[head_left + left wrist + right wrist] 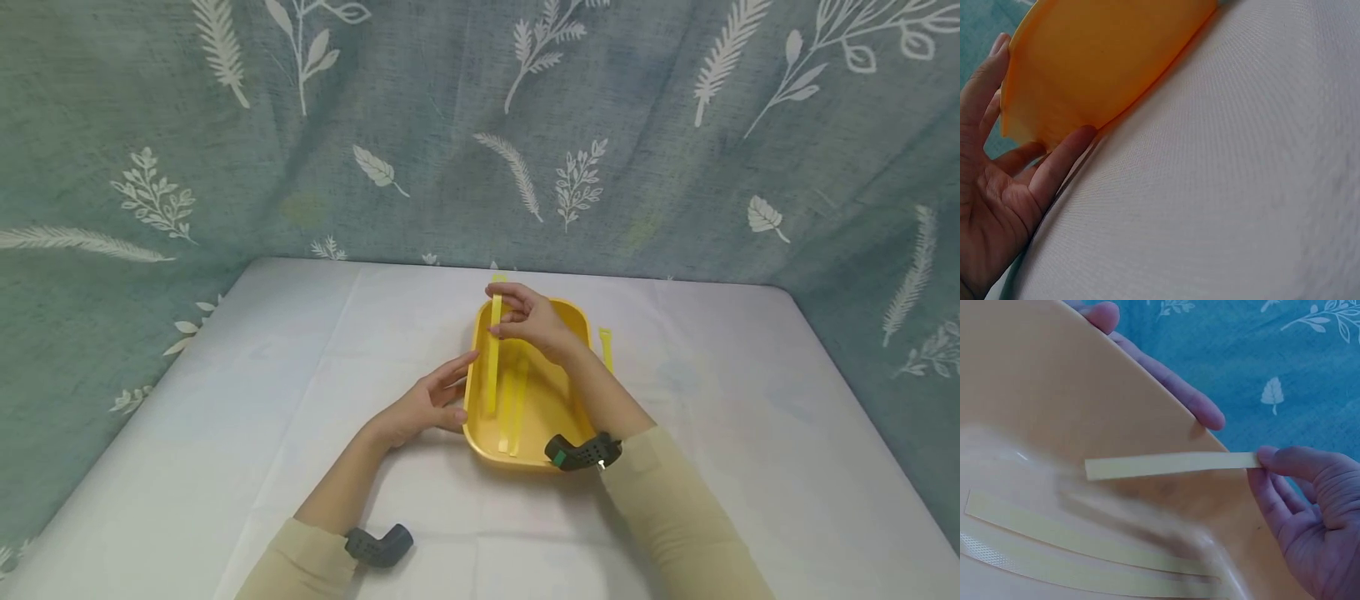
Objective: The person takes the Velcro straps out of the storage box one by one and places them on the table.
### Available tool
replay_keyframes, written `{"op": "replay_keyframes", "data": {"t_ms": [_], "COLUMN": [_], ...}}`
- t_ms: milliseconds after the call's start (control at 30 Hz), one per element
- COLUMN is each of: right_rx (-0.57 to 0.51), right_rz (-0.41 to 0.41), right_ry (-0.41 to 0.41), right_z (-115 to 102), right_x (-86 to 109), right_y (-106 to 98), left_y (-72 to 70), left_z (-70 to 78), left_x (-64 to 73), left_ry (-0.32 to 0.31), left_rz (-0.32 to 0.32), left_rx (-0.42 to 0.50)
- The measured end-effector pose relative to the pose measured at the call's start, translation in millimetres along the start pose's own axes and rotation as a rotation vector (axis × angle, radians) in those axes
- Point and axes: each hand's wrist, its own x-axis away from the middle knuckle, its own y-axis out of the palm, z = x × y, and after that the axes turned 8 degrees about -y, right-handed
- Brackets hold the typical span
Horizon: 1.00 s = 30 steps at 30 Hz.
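Note:
A yellow basin [555,400] with rounded corners stands on the white table. My right hand [536,323] is over its far left part and pinches one end of a yellow strap [1166,465] between thumb and fingers. The strap's other end hangs free inside the basin, above the bottom. Two more yellow straps [1072,534] lie side by side on the basin's bottom; one shows a dotted, rough patch. My left hand [423,402] rests against the outside of the basin's left wall, its fingers and thumb spread and fairly straight.
Right of the basin another yellow strap [606,350] with a slotted end lies on the table [735,433], partly behind my right forearm. A bit of yellow [499,277] shows beyond the basin's far left corner. A leaf-patterned green cloth [420,142] hangs behind the table.

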Motion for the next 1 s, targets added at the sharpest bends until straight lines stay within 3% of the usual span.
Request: {"op": "replay_keyframes", "data": {"t_ms": [167,467,833,1000], "right_rx": [-0.029,-0.024,-0.034,-0.028], "right_rz": [-0.016,0.005,-0.037,-0.019], "right_ry": [-0.031,0.025,0.023,0.011], "right_z": [-2.9,-4.6,-6.1,-7.4], "right_x": [2.6,4.4,3.5,3.6], "right_y": [-1.8,-2.8,-7.9,-15.3], "left_y": [1.4,2.8,2.4,1.6], "left_z": [1.2,2.3,0.3,-0.5], "left_x": [-2.2,-1.2,-2.8,-3.7], "left_ry": [-0.023,-0.013,0.015,0.015], "left_rz": [0.025,0.004,-0.016,-0.001], "left_rx": [-0.016,-0.005,0.026,0.020]}}
